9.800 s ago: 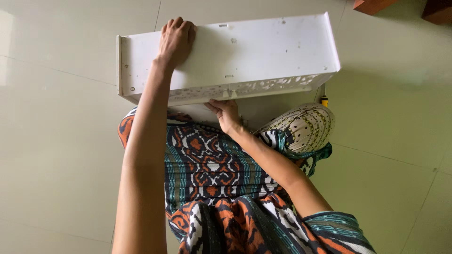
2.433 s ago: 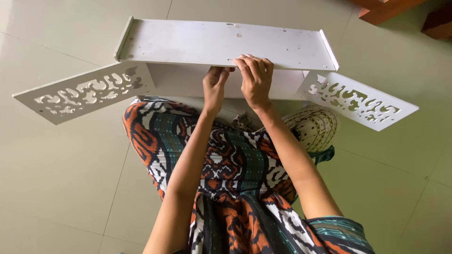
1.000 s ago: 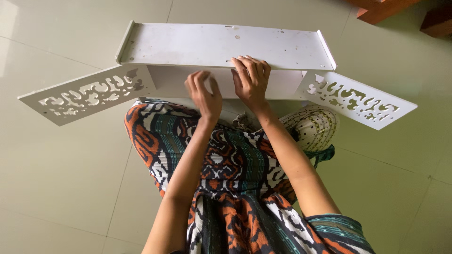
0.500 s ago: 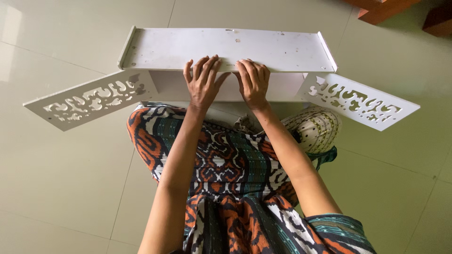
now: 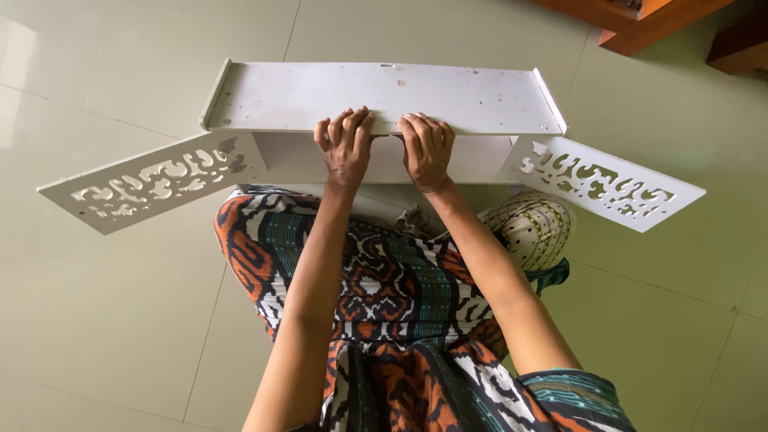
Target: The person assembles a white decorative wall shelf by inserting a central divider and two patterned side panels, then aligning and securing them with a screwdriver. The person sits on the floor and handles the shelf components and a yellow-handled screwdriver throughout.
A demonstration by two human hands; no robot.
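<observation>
Pale green tiled floor (image 5: 104, 320) fills the view. On it, ahead of the seated person's patterned orange, teal and black garment (image 5: 392, 296), stands a white flat-topped board cabinet (image 5: 448, 96) with two carved openwork doors swung wide: left door (image 5: 148, 182), right door (image 5: 604, 182). Left hand (image 5: 346, 148) and right hand (image 5: 426, 148) lie side by side at the middle of the top panel's near edge, fingers curled over it, gripping the edge. A cream spotted rounded object (image 5: 534, 228) sits just below the right door.
</observation>
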